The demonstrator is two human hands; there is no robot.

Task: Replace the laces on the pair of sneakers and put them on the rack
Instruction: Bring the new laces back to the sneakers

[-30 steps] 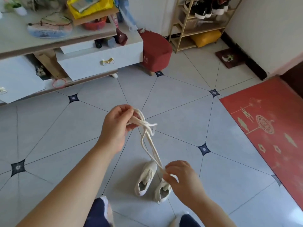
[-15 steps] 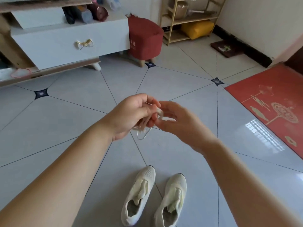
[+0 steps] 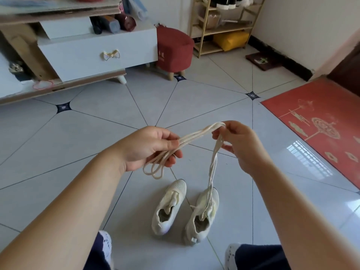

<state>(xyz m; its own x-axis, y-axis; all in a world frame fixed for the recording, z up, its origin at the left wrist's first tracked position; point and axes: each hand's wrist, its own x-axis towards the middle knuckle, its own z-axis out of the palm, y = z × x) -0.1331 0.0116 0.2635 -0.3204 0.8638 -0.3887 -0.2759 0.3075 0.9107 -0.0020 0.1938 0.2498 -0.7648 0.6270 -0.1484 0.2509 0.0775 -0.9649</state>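
- Grey tiled floor (image 3: 97,133) lies open on all sides of the sneakers (image 3: 169,209), which stand side by side, toes pointing away, near the lower edge.
- Left hand (image 3: 148,148) has its fingers curled round bunched laces (image 3: 196,133); loops hang below it.
- Right hand (image 3: 241,147) pinches the other end of the bundle at its fingertips. Twisted strands drop from there onto the sneaker nearer the mat (image 3: 321,123).
- Whether those strands pass through any eyelet is hard to make out.
- Rack (image 3: 220,30) stands far off by the wall, its top cut by the frame, with bare tiles between it and the sneakers.
- Stool (image 3: 173,47) sits between the rack and the cabinet (image 3: 93,55).
- Mat runs off the right edge.
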